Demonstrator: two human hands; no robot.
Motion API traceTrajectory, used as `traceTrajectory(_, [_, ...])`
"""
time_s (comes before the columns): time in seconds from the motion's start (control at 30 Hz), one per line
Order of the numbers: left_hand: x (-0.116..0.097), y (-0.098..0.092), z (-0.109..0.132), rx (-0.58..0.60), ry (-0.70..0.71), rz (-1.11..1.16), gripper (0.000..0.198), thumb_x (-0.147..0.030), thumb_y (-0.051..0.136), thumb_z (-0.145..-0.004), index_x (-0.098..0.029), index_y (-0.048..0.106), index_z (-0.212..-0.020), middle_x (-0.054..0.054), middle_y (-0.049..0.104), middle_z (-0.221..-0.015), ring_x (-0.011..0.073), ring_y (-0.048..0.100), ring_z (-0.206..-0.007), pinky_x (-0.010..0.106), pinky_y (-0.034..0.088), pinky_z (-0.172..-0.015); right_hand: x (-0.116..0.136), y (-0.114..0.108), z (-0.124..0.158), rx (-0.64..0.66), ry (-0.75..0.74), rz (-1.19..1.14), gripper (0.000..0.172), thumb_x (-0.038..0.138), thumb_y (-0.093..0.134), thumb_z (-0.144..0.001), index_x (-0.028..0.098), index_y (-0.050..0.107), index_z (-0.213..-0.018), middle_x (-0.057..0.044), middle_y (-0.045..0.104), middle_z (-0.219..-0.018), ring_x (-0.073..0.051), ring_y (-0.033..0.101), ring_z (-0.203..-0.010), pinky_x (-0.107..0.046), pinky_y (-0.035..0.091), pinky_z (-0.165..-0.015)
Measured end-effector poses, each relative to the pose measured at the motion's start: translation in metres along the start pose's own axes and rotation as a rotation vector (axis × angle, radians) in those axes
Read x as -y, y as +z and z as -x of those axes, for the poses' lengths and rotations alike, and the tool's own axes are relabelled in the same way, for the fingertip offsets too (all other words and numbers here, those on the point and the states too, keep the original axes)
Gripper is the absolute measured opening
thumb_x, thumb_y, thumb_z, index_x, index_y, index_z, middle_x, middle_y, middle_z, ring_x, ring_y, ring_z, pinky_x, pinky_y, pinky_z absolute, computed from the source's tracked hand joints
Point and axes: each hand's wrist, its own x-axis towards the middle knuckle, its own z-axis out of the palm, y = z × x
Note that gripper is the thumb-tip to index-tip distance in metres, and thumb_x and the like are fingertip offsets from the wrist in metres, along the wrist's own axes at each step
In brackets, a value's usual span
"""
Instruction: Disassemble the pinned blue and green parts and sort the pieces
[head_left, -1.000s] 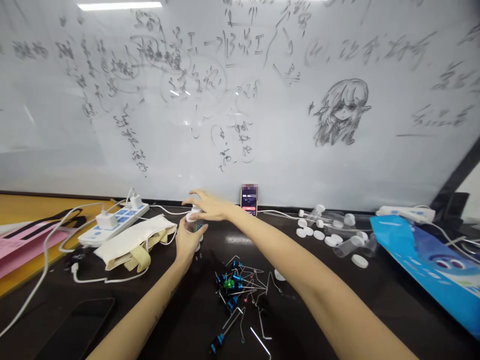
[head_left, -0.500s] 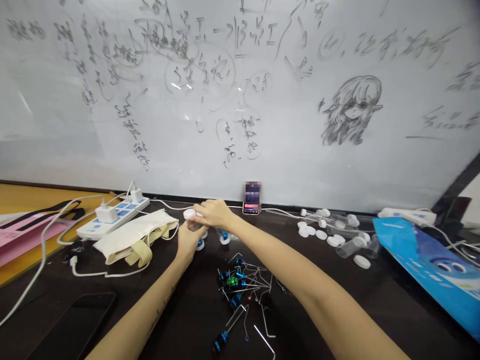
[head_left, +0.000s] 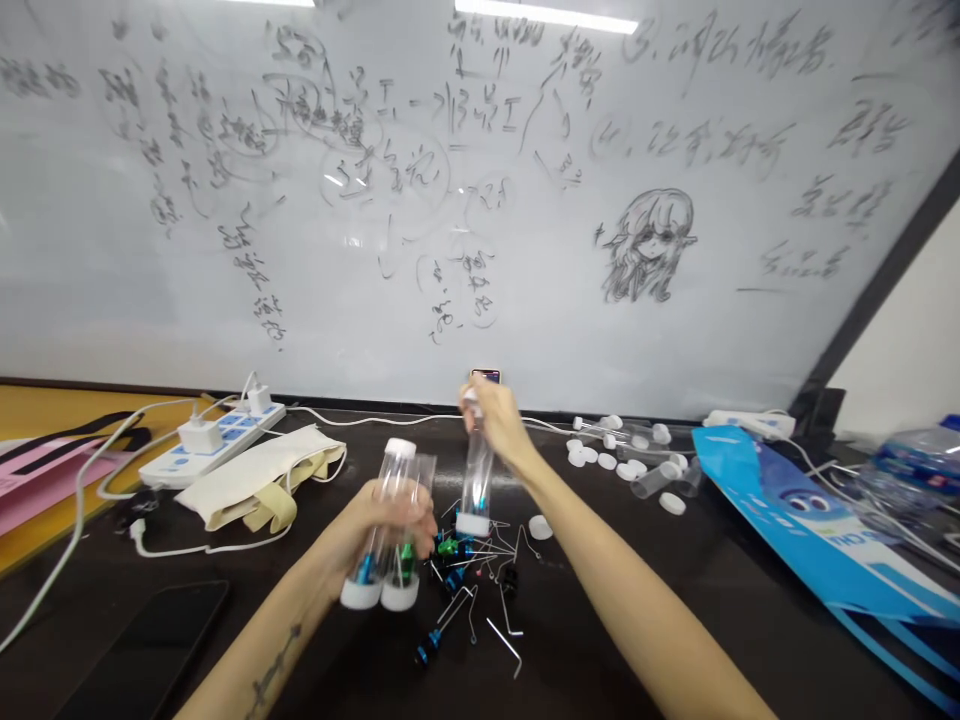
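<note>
My left hand [head_left: 375,505] is closed around two clear plastic tubes. The left tube [head_left: 365,565] has a white cap [head_left: 400,448] on top and a blue part inside. In the tube beside it [head_left: 406,566] is a green part, and its top looks uncapped. Both have white caps at the bottom. Pinched near its top by my right hand [head_left: 495,415] is another clear tube [head_left: 478,470], blurred, with a blue piece low inside and a white bottom cap [head_left: 472,524]. Just below it lies a pile of blue, green and black parts with thin bent wires [head_left: 457,570].
Loose white caps and clear tubes [head_left: 652,478] lie at the back right, beside a blue bag [head_left: 780,500]. One white cap [head_left: 540,527] sits near the pile. A power strip [head_left: 217,445], cream pouch [head_left: 262,475] and dark phone [head_left: 146,650] are on the left.
My hands have come apart. My left hand has moved nearer with two tubes; my right hand has shifted right, holding another tube over the pile. The view has turned right.
</note>
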Motion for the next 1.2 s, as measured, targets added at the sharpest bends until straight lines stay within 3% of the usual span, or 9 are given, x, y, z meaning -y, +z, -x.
traceTrajectory(0.1, [0.007, 0.012, 0.007, 0.140, 0.001, 0.076, 0.021, -0.022, 0.072, -0.068, -0.010, 0.070, -0.085, 0.014, 0.069, -0.096, 0.0238, 0.065, -0.088, 0.035, 0.050, -0.081, 0.006, -0.016, 0.018, -0.103, 0.108, -0.152, 0.053, 0.046, 0.010, -0.099, 0.018, 0.051, -0.079, 0.004, 0.047, -0.049, -0.012, 0.046, -0.046, -0.023, 0.035, -0.051])
traceTrajectory(0.23, [0.024, 0.036, 0.012, 0.224, 0.006, 0.162, 0.019, -0.023, 0.069, -0.071, -0.011, 0.072, -0.086, 0.014, 0.054, -0.127, 0.0316, 0.045, -0.123, 0.042, 0.036, -0.103, 0.028, -0.011, 0.053, -0.079, 0.144, -0.184, 0.037, 0.039, 0.023, -0.099, 0.020, 0.047, -0.078, 0.004, 0.048, -0.055, -0.011, 0.047, -0.050, -0.023, 0.036, -0.057])
traceTrajectory(0.4, [0.046, 0.057, 0.015, 0.320, -0.075, 0.246, 0.030, -0.027, 0.076, -0.061, -0.013, 0.071, -0.087, 0.011, 0.059, -0.102, 0.0244, 0.058, -0.091, 0.037, 0.046, -0.084, 0.045, 0.001, 0.075, 0.048, 0.205, -0.224, 0.036, 0.035, 0.024, -0.099, 0.021, 0.045, -0.074, 0.005, 0.047, -0.056, -0.011, 0.046, -0.050, -0.024, 0.035, -0.055])
traceTrajectory(0.53, [0.049, 0.060, 0.012, 0.359, -0.123, 0.367, 0.047, -0.030, 0.079, -0.054, -0.011, 0.067, -0.095, 0.008, 0.054, -0.091, 0.0142, 0.049, -0.074, 0.030, 0.046, -0.073, 0.037, -0.003, 0.070, 0.111, 0.220, -0.331, 0.039, 0.039, 0.024, -0.098, 0.020, 0.046, -0.072, 0.005, 0.046, -0.051, -0.010, 0.047, -0.046, -0.023, 0.036, -0.052])
traceTrajectory(0.7, [0.047, 0.052, 0.013, 0.568, -0.216, 0.420, 0.066, -0.040, 0.084, -0.039, -0.011, 0.062, -0.094, 0.002, 0.050, -0.071, 0.0133, 0.045, -0.066, 0.027, 0.043, -0.062, 0.012, -0.035, 0.053, -0.184, 0.286, -0.587, 0.040, 0.048, 0.023, -0.095, 0.021, 0.046, -0.076, 0.007, 0.042, -0.047, -0.009, 0.037, -0.034, -0.020, 0.027, -0.036])
traceTrajectory(0.77, [0.041, 0.048, 0.016, 0.512, -0.195, 0.283, 0.064, -0.040, 0.084, -0.041, -0.011, 0.062, -0.094, 0.003, 0.053, -0.072, 0.0143, 0.047, -0.066, 0.028, 0.042, -0.063, 0.011, -0.052, 0.049, -0.275, 0.310, -0.553, 0.033, 0.045, 0.028, -0.095, 0.022, 0.045, -0.080, 0.006, 0.044, -0.053, -0.009, 0.038, -0.037, -0.019, 0.025, -0.035])
traceTrajectory(0.93, [0.024, 0.047, 0.015, -0.030, -0.011, -0.497, 0.023, -0.033, 0.069, -0.072, -0.018, 0.065, -0.088, 0.004, 0.054, -0.091, 0.0185, 0.051, -0.084, 0.029, 0.041, -0.076, 0.051, -0.055, 0.062, 0.184, 0.115, -0.038, 0.016, 0.021, 0.042, -0.090, 0.021, 0.052, -0.077, 0.002, 0.053, -0.067, -0.011, 0.049, -0.057, -0.024, 0.036, -0.052])
traceTrajectory(1.03, [0.027, 0.048, 0.010, -0.258, 0.185, -0.884, 0.015, -0.033, 0.067, -0.074, -0.021, 0.065, -0.082, 0.004, 0.048, -0.099, 0.0213, 0.049, -0.090, 0.032, 0.042, -0.080, 0.071, -0.037, 0.073, 0.308, 0.031, 0.330, 0.024, 0.032, 0.041, -0.092, 0.020, 0.054, -0.077, -0.003, 0.056, -0.073, -0.016, 0.051, -0.061, -0.029, 0.032, -0.053])
traceTrajectory(1.2, [0.040, 0.046, 0.006, -0.290, 0.226, -0.931, 0.016, -0.038, 0.063, -0.077, -0.023, 0.065, -0.083, 0.005, 0.046, -0.101, 0.0226, 0.049, -0.090, 0.034, 0.045, -0.078, 0.069, -0.026, 0.075, 0.399, -0.062, 0.508, 0.037, 0.049, 0.038, -0.093, 0.019, 0.055, -0.079, -0.003, 0.057, -0.077, -0.015, 0.050, -0.054, -0.029, 0.025, -0.047])
